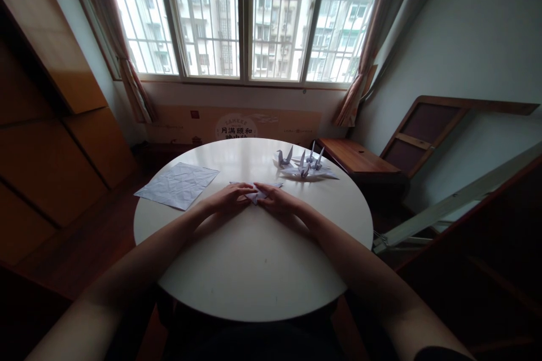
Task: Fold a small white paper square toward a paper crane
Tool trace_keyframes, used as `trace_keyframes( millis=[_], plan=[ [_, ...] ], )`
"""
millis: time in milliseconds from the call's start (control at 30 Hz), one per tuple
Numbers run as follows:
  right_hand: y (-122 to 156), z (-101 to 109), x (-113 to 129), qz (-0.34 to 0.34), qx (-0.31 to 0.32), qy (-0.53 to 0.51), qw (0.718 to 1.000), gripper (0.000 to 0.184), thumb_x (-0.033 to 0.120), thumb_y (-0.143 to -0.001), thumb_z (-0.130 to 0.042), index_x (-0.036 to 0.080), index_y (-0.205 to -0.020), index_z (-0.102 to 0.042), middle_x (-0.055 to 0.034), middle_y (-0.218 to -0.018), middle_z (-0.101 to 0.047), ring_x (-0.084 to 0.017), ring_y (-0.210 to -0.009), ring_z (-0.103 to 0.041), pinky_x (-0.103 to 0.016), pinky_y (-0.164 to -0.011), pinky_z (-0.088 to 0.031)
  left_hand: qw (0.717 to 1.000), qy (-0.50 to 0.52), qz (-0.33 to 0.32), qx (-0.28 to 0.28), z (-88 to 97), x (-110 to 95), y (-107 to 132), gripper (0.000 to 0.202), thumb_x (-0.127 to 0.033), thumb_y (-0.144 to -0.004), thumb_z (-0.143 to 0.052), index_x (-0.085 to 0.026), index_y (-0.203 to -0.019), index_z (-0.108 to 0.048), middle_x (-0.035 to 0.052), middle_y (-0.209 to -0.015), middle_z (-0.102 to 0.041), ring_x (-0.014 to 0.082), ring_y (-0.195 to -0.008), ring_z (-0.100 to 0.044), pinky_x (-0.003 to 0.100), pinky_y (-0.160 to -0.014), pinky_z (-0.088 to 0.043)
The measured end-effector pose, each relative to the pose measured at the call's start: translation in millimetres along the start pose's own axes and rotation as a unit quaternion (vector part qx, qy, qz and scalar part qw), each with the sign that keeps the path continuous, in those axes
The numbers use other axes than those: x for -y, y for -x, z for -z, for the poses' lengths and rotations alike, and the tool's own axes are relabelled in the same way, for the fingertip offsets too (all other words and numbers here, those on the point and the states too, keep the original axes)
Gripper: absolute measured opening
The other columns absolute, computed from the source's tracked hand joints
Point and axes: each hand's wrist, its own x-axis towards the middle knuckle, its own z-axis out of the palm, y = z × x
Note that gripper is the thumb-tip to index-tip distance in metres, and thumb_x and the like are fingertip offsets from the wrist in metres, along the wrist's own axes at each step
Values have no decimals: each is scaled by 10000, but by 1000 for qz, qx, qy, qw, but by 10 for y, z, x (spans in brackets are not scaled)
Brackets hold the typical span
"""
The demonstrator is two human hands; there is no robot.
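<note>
A small piece of folded origami paper [256,196] lies near the middle of the round white table [254,259], pale with pointed corners showing behind the fingers. From the left, my left hand [230,197] grips its edge with bent fingers. My right hand [276,199] presses on the opposite side, thumb and fingers closed on the paper. The two hands almost meet over it, and they hide much of its folds. Beyond my right hand stand several folded paper cranes [303,171]. Left of my left hand lies a flat, creased sheet of paper [180,185].
A wooden bench or low table [358,156] stands behind the table on the right, beside a tilted framed panel [417,134]. Wooden cabinets [84,146] line the left. A printed cardboard box [271,121] sits below the barred window. A pale metal frame [423,220] is at right.
</note>
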Motion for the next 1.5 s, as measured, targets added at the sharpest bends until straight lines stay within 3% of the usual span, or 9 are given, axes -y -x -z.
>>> trace_keyframes(
  millis=[367,500,767,1500],
  plan=[
    [-15,-21,-46,28,-1,12,1000,578,340,-876,-633,126,-1403,-532,-178,-1377,-598,-320,-1275,-569,-481,-1092,-440,999,-25,36,20,-7,-81,8,327,-331,-991,-548,-283,-1294,-660,106,-1349,-593,255,-1192,-603,401,-1036,-463],
    [-17,-33,-95,43,-2,10,999,543,327,-880,-634,169,-1393,-556,-148,-1394,-594,-305,-1303,-552,-481,-1115,-422,999,-14,37,18,-24,-65,16,334,-353,-990,-549,-296,-1301,-656,98,-1362,-584,251,-1202,-592,384,-1031,-465],
    [-24,-71,-200,23,13,14,1000,494,343,-870,-658,170,-1331,-624,-153,-1424,-568,-318,-1378,-477,-488,-1163,-368,998,-14,46,26,-21,-80,12,330,-357,-986,-554,-289,-1289,-665,95,-1368,-582,259,-1215,-586,409,-1058,-447],
    [22,-7,-71,29,52,20,998,474,284,-873,-660,196,-1337,-618,-150,-1460,-532,-309,-1410,-439,-486,-1171,-354,997,-5,56,45,-15,-125,41,336,-344,-973,-574,-296,-1295,-658,88,-1422,-545,269,-1283,-541,432,-1096,-431]
  ],
)
